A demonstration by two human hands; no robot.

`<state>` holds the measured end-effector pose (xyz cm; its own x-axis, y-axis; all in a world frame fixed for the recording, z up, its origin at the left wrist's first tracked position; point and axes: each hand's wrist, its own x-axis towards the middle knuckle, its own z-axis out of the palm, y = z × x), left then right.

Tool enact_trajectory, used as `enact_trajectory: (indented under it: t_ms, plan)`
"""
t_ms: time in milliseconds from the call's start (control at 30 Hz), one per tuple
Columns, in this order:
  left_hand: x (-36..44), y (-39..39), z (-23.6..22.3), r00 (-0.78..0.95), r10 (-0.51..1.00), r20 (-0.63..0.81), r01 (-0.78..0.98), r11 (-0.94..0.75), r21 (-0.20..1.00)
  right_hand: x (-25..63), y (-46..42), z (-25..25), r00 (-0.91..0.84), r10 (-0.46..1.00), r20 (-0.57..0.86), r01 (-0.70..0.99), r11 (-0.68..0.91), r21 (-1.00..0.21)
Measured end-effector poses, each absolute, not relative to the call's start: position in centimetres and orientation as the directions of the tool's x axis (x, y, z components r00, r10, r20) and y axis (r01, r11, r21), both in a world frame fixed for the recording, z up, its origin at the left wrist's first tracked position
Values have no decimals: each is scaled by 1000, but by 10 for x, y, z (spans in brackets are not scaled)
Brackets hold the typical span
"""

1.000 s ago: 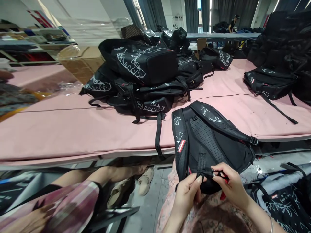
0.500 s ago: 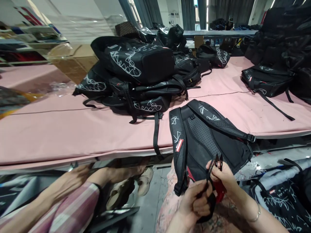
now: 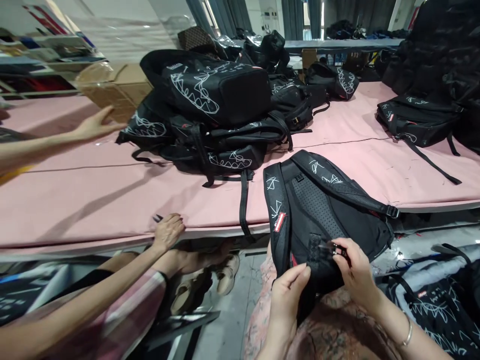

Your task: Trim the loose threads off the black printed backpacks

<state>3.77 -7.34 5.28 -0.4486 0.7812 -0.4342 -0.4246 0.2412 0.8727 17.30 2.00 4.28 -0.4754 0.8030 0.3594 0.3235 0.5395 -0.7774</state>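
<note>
A black backpack [image 3: 318, 205] with white scribble print leans against the table edge, back panel toward me, its lower end on my lap. My left hand [image 3: 287, 295] grips the bag's bottom edge from below. My right hand [image 3: 354, 272] is closed on small thread snips [image 3: 335, 248] with red handles and holds them against the webbing strap [image 3: 314, 248] on the back panel.
A pile of matching black backpacks [image 3: 210, 110] lies on the pink table [image 3: 93, 195]. More bags [image 3: 416, 122] lie at the right and on the floor [image 3: 438, 310]. A person at my left rests one hand [image 3: 167, 231] on the table edge and reaches another hand [image 3: 93, 126] toward the pile.
My right hand brought the snips back down onto the strap. My left hand let go of the strap and moved to the bag's bottom edge. The person at my left raised both hands to the table.
</note>
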Motion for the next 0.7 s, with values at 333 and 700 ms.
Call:
enact_trajectory:
  t_ms: [333,700]
  plan:
    - [33,-72,49,-543,808,-226,-51,237,970,189,31,52,-746,504,435,306,840,-448]
    - [33,-71,51,-504,846,-171,20,209,978,186,33,58,-781,475,404,277,845,-457]
